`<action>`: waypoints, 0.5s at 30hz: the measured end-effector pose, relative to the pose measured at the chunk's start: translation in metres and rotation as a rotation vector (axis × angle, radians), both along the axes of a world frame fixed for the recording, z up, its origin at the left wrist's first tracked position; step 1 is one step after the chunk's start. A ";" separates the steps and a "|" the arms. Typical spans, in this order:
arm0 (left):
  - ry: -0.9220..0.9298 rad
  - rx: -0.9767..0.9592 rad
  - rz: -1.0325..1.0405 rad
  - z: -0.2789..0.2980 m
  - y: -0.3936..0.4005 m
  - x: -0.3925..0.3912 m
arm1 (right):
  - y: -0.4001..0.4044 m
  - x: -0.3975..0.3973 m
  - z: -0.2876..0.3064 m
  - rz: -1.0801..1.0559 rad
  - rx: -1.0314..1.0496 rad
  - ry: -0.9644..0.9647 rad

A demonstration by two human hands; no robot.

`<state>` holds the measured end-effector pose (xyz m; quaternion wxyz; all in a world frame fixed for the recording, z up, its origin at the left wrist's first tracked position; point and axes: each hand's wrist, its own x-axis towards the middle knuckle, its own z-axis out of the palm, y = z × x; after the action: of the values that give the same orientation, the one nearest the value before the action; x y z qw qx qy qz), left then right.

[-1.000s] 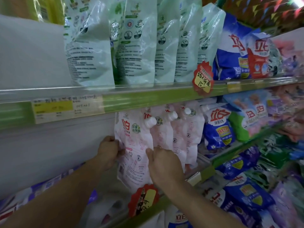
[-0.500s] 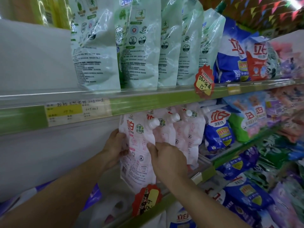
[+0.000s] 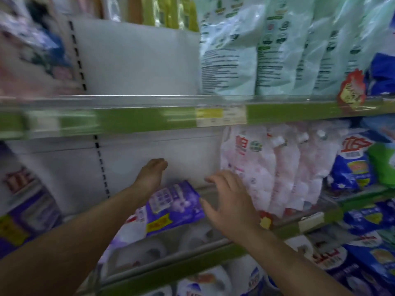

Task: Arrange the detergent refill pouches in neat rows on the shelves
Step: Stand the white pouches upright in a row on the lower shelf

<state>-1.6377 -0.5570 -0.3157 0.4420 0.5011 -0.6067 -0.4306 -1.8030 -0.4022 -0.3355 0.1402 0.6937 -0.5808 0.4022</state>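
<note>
Pouches, the pink pouches (image 3: pixel 275 167), look soft, liquid-heavy and slippery; best held by both side edges; left hand (image 3: pixel 152 176) and right hand (image 3: pixel 230 201) spread, holding nothing.

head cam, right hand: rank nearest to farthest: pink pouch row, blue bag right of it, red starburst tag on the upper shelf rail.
From the right hand:
1. Pink pouch row, just to its right on the same shelf; contact unclear through blur.
2. Blue bag, further right, past the pink row.
3. Red starburst tag, up right on the upper rail.
</note>
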 end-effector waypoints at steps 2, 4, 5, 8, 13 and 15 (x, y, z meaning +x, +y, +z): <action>-0.082 0.004 0.071 -0.002 0.002 0.042 | -0.012 0.029 -0.009 0.071 0.070 0.148; -0.196 -0.003 0.104 -0.006 0.008 0.079 | -0.024 0.060 -0.019 0.120 0.185 0.297; -0.241 0.001 0.117 -0.008 0.011 0.094 | -0.030 0.075 -0.024 0.135 0.242 0.374; -0.203 0.055 0.141 -0.022 0.020 0.127 | -0.046 0.110 -0.041 0.134 0.368 0.638; -0.133 0.090 0.131 -0.037 0.025 0.152 | -0.055 0.133 -0.050 0.042 0.377 0.769; -0.080 0.079 0.162 -0.039 0.027 0.152 | -0.055 0.128 -0.050 -0.014 0.364 0.642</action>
<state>-1.4858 -0.5298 -0.3543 0.4309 0.5823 -0.5639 -0.3966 -1.6748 -0.4569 -0.3858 0.1925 0.7941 -0.5739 0.0533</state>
